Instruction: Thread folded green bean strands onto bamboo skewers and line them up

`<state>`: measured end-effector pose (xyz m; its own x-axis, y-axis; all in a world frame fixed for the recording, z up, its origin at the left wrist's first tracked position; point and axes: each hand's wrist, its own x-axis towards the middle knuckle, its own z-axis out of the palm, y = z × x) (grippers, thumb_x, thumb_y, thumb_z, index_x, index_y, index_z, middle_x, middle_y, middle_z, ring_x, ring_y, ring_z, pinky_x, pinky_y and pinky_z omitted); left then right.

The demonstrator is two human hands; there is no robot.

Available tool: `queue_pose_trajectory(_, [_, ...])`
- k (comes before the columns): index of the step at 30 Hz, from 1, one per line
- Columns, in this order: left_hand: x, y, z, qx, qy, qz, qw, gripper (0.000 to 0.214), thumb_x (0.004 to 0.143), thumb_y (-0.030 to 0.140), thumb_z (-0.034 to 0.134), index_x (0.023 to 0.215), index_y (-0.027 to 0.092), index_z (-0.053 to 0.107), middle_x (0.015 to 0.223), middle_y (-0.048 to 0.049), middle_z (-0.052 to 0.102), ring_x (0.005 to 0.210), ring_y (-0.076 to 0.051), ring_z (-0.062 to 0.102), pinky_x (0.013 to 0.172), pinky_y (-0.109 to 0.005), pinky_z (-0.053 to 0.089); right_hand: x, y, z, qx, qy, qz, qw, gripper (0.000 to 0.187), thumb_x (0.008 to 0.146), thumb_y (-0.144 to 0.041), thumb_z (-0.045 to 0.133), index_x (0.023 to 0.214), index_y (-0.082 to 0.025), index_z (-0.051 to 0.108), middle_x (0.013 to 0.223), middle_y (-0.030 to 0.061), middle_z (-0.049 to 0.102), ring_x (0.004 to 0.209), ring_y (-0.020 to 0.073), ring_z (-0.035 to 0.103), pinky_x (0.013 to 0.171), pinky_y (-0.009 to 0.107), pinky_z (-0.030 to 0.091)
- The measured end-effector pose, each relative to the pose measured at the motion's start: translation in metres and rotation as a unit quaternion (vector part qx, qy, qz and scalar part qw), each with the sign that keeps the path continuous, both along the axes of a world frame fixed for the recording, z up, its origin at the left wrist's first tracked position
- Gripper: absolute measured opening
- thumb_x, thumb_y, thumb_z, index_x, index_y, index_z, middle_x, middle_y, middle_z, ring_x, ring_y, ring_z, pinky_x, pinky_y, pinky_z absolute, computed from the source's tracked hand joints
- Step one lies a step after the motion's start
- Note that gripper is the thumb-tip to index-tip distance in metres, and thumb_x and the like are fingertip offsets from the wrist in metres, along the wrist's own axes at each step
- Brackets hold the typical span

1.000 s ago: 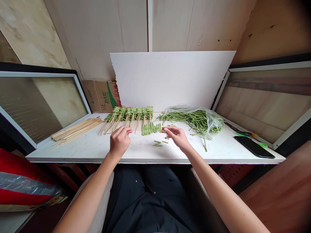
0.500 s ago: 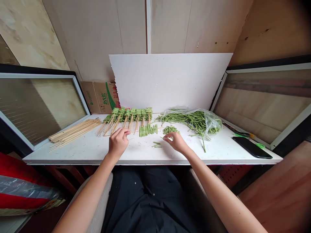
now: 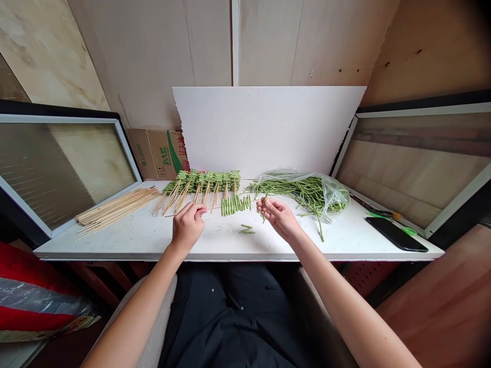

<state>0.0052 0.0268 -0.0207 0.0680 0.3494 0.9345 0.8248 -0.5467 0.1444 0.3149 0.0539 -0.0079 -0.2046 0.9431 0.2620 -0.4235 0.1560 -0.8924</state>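
Observation:
My left hand (image 3: pixel 187 222) is closed on the blunt end of a bamboo skewer (image 3: pixel 215 208), which it holds level above the table. Several short green bean pieces (image 3: pixel 235 205) are threaded side by side along that skewer. At its right end, my right hand (image 3: pixel 279 217) pinches one cut bean piece (image 3: pixel 265 199) upright between thumb and fingers, close to the skewer's tip. Below the skewer a few loose bean pieces (image 3: pixel 247 229) lie on the table. The pile of cut pieces behind my right hand is mostly hidden by it.
Finished bean skewers (image 3: pixel 207 179) are stacked at the back left. Bare bamboo skewers (image 3: pixel 115 207) lie at the left. A plastic bag of long beans (image 3: pixel 307 188) sits at the back right, near a black phone (image 3: pixel 397 234). Glass panels (image 3: pixel 422 163) flank the white table (image 3: pixel 146 245).
My right hand has come up from the pile of cut beans with a piece, now at the skewer's right end. The left hand with the skewer has barely moved.

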Motion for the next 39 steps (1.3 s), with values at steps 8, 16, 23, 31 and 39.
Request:
queue_pose_trajectory(8, [0.0013, -0.0015, 0.0008, 0.0, -0.001, -0.006, 1.0, 0.022, 0.096, 0.007, 0.055, 0.089, 0.02, 0.07, 0.086, -0.0045, 0.077, 0.08, -0.02, 0.073, 0.073, -0.029, 0.054, -0.0052, -0.0045, 0.0002, 0.005, 0.012, -0.007, 1.0, 0.038, 0.076, -0.053, 0.091, 0.096, -0.022, 0.081, 0.112, 0.0092, 0.082, 0.121, 0.0252, 0.073, 0.108, 0.037, 0.054])
queue_pose_trajectory(16, [0.0027, -0.0016, 0.0006, -0.004, 0.0, -0.006, 1.0, 0.022, 0.096, 0.008, 0.054, 0.088, 0.021, 0.07, 0.085, -0.0045, 0.077, 0.079, -0.02, 0.073, 0.072, -0.029, 0.054, -0.0046, -0.0024, -0.0031, 0.002, 0.002, -0.021, 1.0, 0.036, 0.079, -0.053, 0.088, 0.094, -0.02, 0.083, 0.11, 0.0115, 0.083, 0.117, 0.0267, 0.075, 0.11, 0.038, 0.056])
queue_pose_trajectory(23, [0.0032, -0.0015, 0.0012, -0.005, -0.002, -0.009, 1.0, 0.023, 0.095, 0.007, 0.054, 0.088, 0.021, 0.07, 0.084, -0.0039, 0.076, 0.079, -0.02, 0.073, 0.072, -0.029, 0.055, -0.0067, -0.003, -0.0026, -0.016, 0.008, -0.028, 0.999, 0.034, 0.08, -0.05, 0.085, 0.094, -0.018, 0.082, 0.107, 0.0121, 0.082, 0.114, 0.0261, 0.075, 0.106, 0.036, 0.059])
queue_pose_trajectory(31, [0.0034, -0.0021, 0.0012, -0.019, -0.003, -0.021, 1.0, 0.023, 0.095, 0.007, 0.053, 0.086, 0.021, 0.07, 0.085, -0.0046, 0.077, 0.08, -0.02, 0.073, 0.073, -0.029, 0.056, -0.008, -0.0057, -0.0008, -0.016, 0.02, -0.03, 0.999, 0.033, 0.076, -0.048, 0.088, 0.09, -0.02, 0.08, 0.107, 0.0121, 0.082, 0.118, 0.0282, 0.073, 0.104, 0.037, 0.06])
queue_pose_trajectory(39, [-0.001, -0.0013, 0.0021, -0.016, 0.013, -0.026, 0.999, 0.027, 0.092, 0.003, 0.052, 0.086, 0.021, 0.071, 0.084, -0.0042, 0.077, 0.079, -0.019, 0.073, 0.072, -0.028, 0.056, -0.0038, -0.0051, -0.0003, 0.002, -0.005, -0.025, 1.0, 0.03, 0.076, -0.048, 0.088, 0.085, -0.02, 0.081, 0.105, 0.0118, 0.083, 0.116, 0.0276, 0.075, 0.103, 0.036, 0.057])
